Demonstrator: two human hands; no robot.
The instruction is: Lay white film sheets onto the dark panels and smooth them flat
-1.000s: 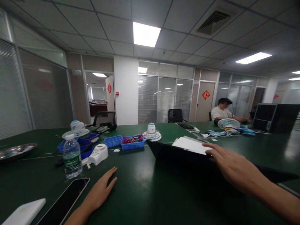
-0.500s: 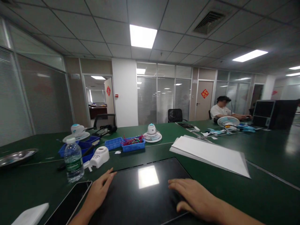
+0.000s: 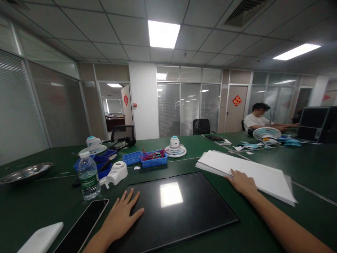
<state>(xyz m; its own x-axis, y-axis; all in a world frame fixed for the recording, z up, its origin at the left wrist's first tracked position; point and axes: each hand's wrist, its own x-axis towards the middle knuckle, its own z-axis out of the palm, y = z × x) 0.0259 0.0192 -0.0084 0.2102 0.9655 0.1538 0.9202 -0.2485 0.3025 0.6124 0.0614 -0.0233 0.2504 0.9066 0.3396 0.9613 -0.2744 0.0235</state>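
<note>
A large black glossy panel (image 3: 184,207) lies flat on the green table in front of me. My left hand (image 3: 122,218) rests open on its near left corner, fingers spread. My right hand (image 3: 242,182) lies flat and open on the near edge of a stack of white sheets (image 3: 252,170) to the right of the panel. A phone (image 3: 84,228) and a white flat box (image 3: 42,240) lie to the left of my left hand.
A water bottle (image 3: 88,175), a white fan housing (image 3: 117,172), blue trays (image 3: 147,160), small white fans (image 3: 175,147) and a metal dish (image 3: 25,172) stand on the table's left and middle. A seated person (image 3: 259,119) works at the far right beside a dark monitor (image 3: 316,124).
My right hand has left the black panel and moved right onto the white sheets. My left hand has slid further onto the panel's corner. The view has shifted slightly left.
</note>
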